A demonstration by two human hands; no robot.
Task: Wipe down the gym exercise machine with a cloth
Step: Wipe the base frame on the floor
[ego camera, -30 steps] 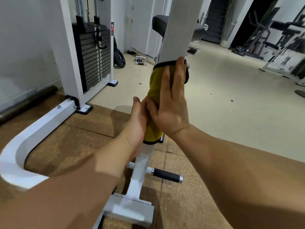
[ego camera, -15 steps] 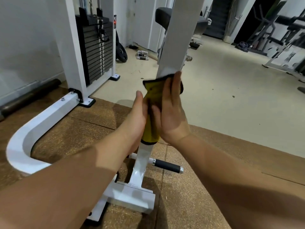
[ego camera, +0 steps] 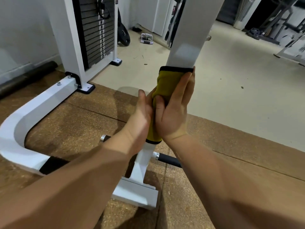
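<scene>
A yellow cloth with a black hem is wrapped around the white upright post of the gym machine, in the middle of the view. My right hand lies flat over the cloth, fingers stretched up along the post. My left hand presses the cloth from the left side, thumb up. Both hands clamp the cloth to the post. The post runs down to a white foot plate on the floor.
A black-gripped peg sticks out right of the post's base. A curved white frame rail runs left to a weight stack. Brown rubber mats cover the near floor. More machines stand far right.
Both hands and the cloth have slid down the post, from the higher section toward the base. My head has tipped down and closer.
</scene>
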